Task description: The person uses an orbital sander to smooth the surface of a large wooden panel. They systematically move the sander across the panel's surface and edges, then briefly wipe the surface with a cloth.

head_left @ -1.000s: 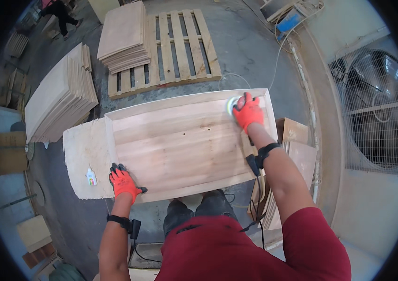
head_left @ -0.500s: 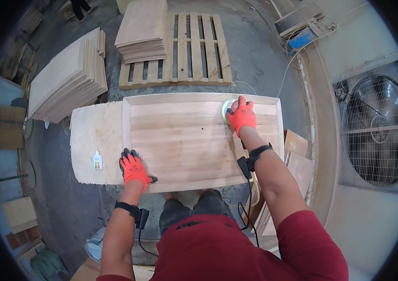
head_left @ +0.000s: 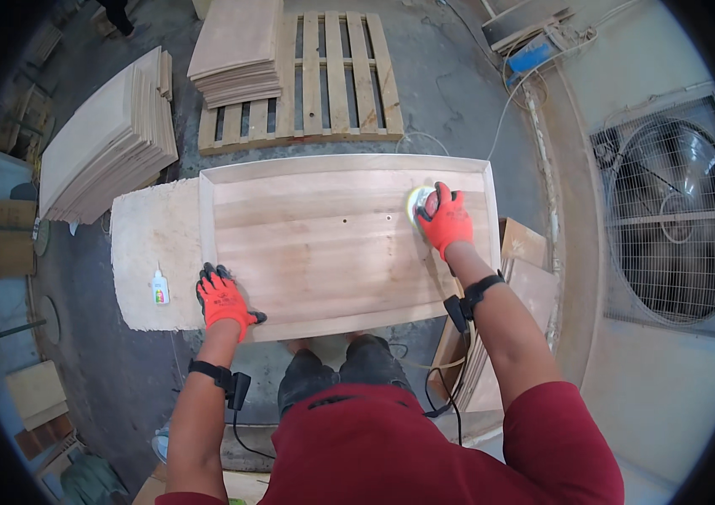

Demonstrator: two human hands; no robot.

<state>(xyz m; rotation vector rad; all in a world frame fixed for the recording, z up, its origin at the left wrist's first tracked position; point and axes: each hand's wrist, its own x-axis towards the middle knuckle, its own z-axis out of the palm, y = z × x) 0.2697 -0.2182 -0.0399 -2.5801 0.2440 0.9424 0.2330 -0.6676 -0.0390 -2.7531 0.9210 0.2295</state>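
Note:
A shallow wooden tray-like panel with a raised rim lies before me on a pale rough board. My right hand, in a red and black glove, is closed over a round power sander. The sander's disc rests on the panel's inner face, toward the far right; the glove hides part of its body. My left hand, gloved alike, lies spread over the panel's near left corner, thumb stretched along the near rim. Left of it, a small white glue bottle stands or lies on the board; which, I cannot tell.
Beyond the panel are a slatted pallet bearing a sheet stack, and another stack of wooden sheets at the left. A caged wall fan is at the right. Boards lean beside my right arm.
My right hand has brought the sander rightward and nearer across the panel, exposing a second small hole. The whole view has shifted slightly; my left hand keeps its corner.

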